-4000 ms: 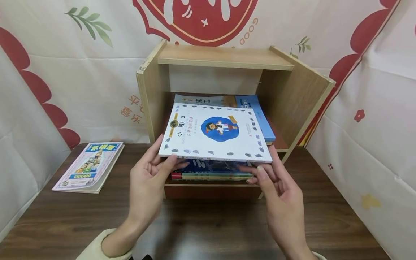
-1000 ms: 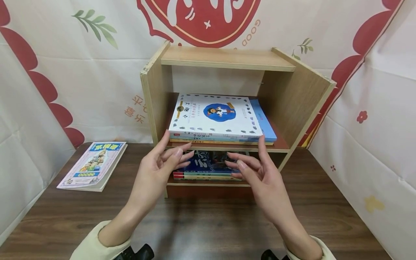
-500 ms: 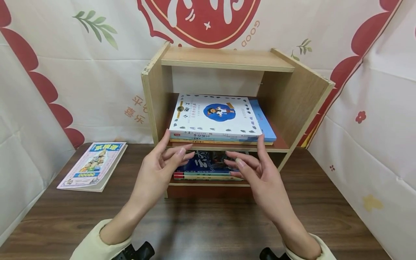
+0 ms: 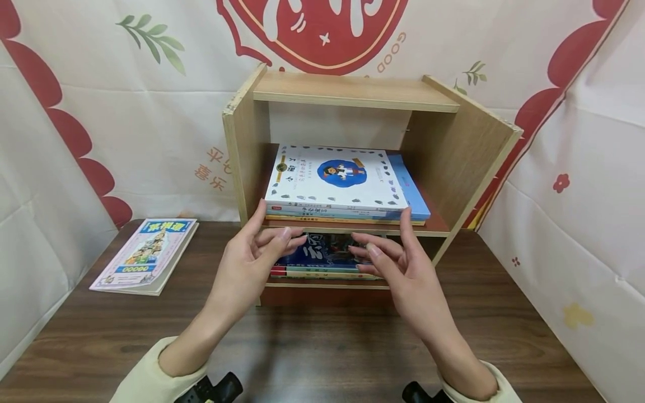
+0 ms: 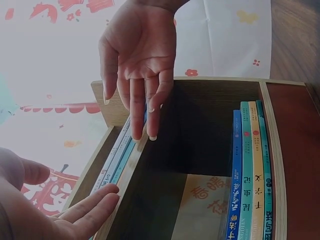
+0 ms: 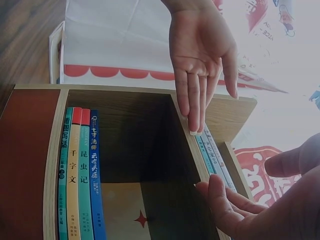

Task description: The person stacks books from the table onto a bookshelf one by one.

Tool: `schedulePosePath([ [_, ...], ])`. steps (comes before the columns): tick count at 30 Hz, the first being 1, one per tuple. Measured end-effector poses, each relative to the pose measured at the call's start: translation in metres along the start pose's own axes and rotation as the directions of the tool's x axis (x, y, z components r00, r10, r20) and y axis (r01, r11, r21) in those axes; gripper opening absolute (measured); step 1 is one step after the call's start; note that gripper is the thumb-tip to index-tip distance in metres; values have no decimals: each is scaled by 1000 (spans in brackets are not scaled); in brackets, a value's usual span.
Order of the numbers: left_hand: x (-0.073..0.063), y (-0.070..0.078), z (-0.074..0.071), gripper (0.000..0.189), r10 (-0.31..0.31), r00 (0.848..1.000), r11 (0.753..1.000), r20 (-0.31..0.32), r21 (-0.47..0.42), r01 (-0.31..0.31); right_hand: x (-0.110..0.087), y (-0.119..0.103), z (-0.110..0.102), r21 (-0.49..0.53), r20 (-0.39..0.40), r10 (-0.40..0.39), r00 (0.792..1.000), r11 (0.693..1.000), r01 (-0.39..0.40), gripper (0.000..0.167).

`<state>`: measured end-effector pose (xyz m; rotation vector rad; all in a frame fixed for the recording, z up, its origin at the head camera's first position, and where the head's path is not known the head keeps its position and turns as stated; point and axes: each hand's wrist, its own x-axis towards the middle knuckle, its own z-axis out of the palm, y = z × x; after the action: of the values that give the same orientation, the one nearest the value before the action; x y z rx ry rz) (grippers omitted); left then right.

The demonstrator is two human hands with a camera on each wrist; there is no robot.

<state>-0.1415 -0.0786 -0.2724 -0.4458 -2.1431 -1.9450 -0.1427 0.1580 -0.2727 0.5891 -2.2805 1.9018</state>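
Observation:
A white picture book (image 4: 337, 176) with a blue oval drawing lies on top of a flat stack on the upper shelf of a small wooden bookshelf (image 4: 353, 92). Under it, a blue book (image 4: 410, 190) juts out to the right. My left hand (image 4: 244, 260) is at the stack's front left corner, index fingertip right at the edge and fingers extended. At the front right corner is my right hand (image 4: 410, 274), its index finger pointing up along the stack's edge. Neither hand grips anything. Both sets of lower fingers overlap the lower shelf's opening in the head view.
Several books lie stacked on the lower shelf, a dark blue book (image 4: 327, 252) uppermost. A pink-bordered book (image 4: 146, 254) rests on the wooden table (image 4: 322, 347) to the left. A printed white cloth (image 4: 151, 123) hangs behind and at both sides.
Four seconds ago both hands held the white book in front of the shelf; it now lies on the upper stack, released. Over the last second the hands have hardly moved.

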Motion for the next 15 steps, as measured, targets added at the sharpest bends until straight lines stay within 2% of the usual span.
schedulePosePath([
  [3,-1,0,0,73,-4,1000,1000,12,-11,4,0,1,0,5,-8,9,1000,1000,-9,80],
  [10,-5,-1,1,73,0,999,995,47,-97,4,-3,3,2,25,-24,6,1000,1000,-6,79],
  [15,-16,-1,-2,64,53,999,995,7,-89,-52,-11,3,17,94,-54,9,999,996,-4,75],
])
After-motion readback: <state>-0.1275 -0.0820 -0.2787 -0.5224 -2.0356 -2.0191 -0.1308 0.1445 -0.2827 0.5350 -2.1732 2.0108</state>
